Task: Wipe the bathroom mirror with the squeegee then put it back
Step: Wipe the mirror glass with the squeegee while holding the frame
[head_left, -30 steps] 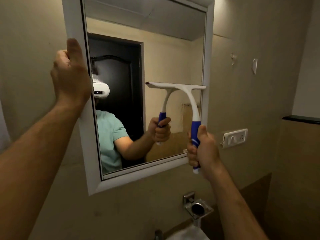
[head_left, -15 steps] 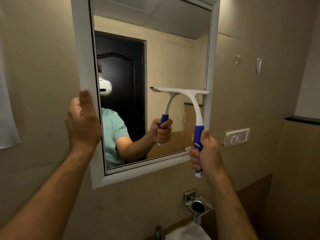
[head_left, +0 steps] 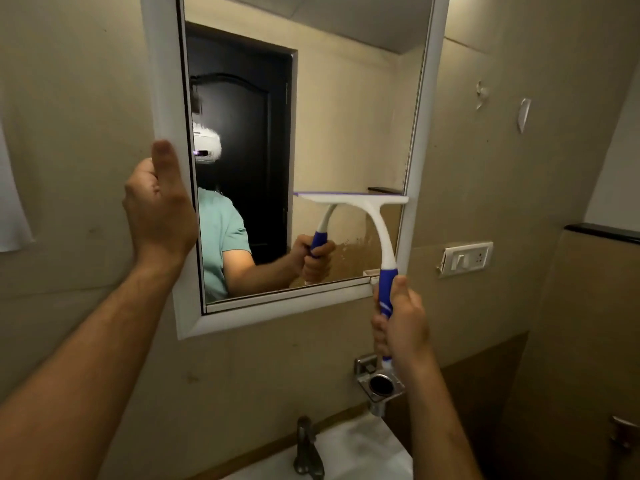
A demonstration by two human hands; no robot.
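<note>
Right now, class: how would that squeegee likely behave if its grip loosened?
The squeegee looks like light, stiff plastic. Its wide head probably makes it top-heavy, so it may tip. The right hand wraps its blue handle.

There's just the one view, from the camera on my head. It faces forward at the wall, close up to the mirror (head_left: 346, 133), whose top runs off the upper edge. The wide lens takes in my left hand (head_left: 159, 206) and right hand (head_left: 401, 323), with both forearms coming up from the bottom corners, and, low down, the tap (head_left: 308, 448). The glass shows the camera as a white unit (head_left: 207, 143), so I stand left of its centre.
</note>
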